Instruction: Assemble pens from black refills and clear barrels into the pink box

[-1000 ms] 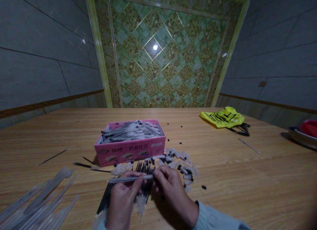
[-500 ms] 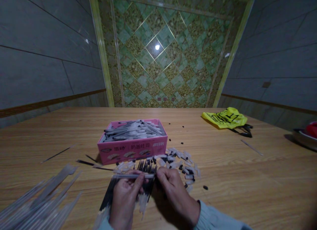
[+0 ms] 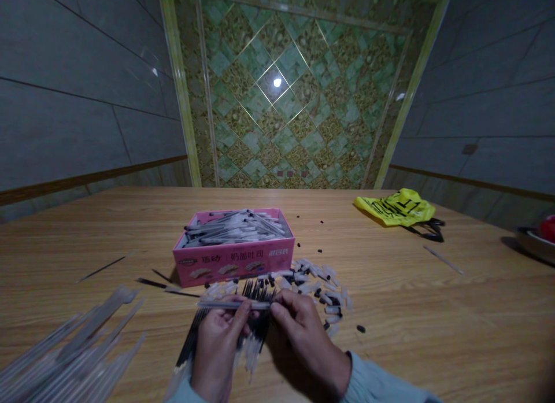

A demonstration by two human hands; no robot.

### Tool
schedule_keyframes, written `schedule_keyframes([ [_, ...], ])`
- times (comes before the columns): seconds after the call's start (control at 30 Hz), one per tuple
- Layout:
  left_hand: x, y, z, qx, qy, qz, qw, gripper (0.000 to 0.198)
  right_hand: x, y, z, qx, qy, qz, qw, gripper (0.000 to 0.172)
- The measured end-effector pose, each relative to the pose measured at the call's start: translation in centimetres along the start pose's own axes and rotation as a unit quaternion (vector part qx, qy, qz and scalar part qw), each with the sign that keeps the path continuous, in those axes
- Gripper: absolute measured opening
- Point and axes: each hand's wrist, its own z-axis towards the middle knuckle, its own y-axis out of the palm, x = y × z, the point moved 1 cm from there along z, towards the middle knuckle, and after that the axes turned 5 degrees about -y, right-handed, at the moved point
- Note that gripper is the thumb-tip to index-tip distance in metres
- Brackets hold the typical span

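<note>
Above the counter (image 3: 433,333), toward its near edge, a left hand (image 3: 220,340) grasps a pale, slim tube (image 3: 261,306), held crosswise; the right hand's (image 3: 306,328) fingers pinch its right end. Both grips stay as they were half a second ago, so work there appears unfinished. Beyond stands a pink box (image 3: 234,265) filled with similar tubes (image 3: 236,228).

The left hand (image 3: 219,342) curls its fingers inward, palm turned up — thumb (image 3: 240,317) slanting up and to the right in a pinch. The right hand (image 3: 306,331) comes in from the lower right, thumb and fingers pinched too — pale blue sleeve (image 3: 377,380) at its wrist.
</note>
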Motion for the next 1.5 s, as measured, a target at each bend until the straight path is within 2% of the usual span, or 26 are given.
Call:
schedule_keyframes([
  [0.07, 0.1, 0.0, 0.0, -0.008, 0.001, 0.006, 1.000, 0.030, 0.0, 0.0, 0.0, -0.010, 0.018, 0.002, 1.000, 0.038],
  [0.23, 0.0, 0.0, 0.0, 0.007, -0.005, -0.005, 1.000, 0.033, -0.2, 0.0, 0.0, 0.012, -0.005, 0.015, 1.000, 0.021],
  [0.37, -0.3, -0.1, 0.0, -0.013, 0.002, 0.018, 1.000, 0.031, 0.3, 0.3, 0.0, -0.019, 0.035, 0.042, 0.998, 0.037],
  [0.43, -0.3, -0.1, 0.0, -0.005, 0.003, 0.013, 1.000, 0.033, 0.6, -0.1, 0.3, -0.021, 0.044, 0.040, 0.998, 0.042],
  [0.53, 0.1, 0.0, -0.2, 0.020, 0.000, -0.022, 1.000, 0.042, 1.1, -1.8, 1.4, 0.035, 0.019, -0.040, 0.998, 0.041],
  [0.6, 0.4, 0.1, -0.3, 0.026, -0.011, -0.045, 0.999, 0.050, 1.4, -3.5, 2.2, 0.063, 0.006, -0.140, 0.988, 0.030],
  [0.7, 0.7, 0.3, -0.4, 0.015, -0.033, -0.064, 0.997, 0.059, 2.1, -5.5, 3.0, 0.018, 0.025, -0.292, 0.956, 0.006],
  [0.87, 0.8, 0.3, -0.6, 0.004, -0.042, -0.078, 0.996, 0.055, 2.5, -5.7, 2.6, -0.123, 0.028, -0.391, 0.912, 0.017],
  [1.0, 0.8, 0.3, -0.6, 0.011, -0.055, -0.077, 0.995, 0.050, 2.0, -4.8, 2.1, -0.141, 0.003, -0.447, 0.884, 0.016],
  [1.13, 0.4, 0.0, -0.4, 0.008, -0.071, -0.043, 0.997, 0.048, 2.0, -4.7, 2.0, -0.144, 0.014, -0.465, 0.873, 0.013],
  [1.27, 0.0, -0.4, -0.1, 0.020, -0.081, -0.006, 0.997, 0.052, 2.4, -4.8, 2.0, -0.126, -0.008, -0.440, 0.889, 0.008],
  [1.37, 0.1, -0.4, 0.0, 0.029, -0.078, 0.008, 0.996, 0.051, 2.6, -4.7, 2.2, -0.057, -0.003, -0.375, 0.925, 0.006],
  [1.43, 0.2, -0.3, 0.0, 0.034, -0.083, 0.015, 0.996, 0.049, 2.8, -4.5, 2.5, 0.003, 0.020, -0.277, 0.961, 0.012],
  [1.5, 0.2, -0.2, -0.1, 0.032, -0.091, 0.023, 0.995, 0.048, 3.0, -4.1, 2.8, 0.036, 0.057, -0.127, 0.990, 0.019],
])
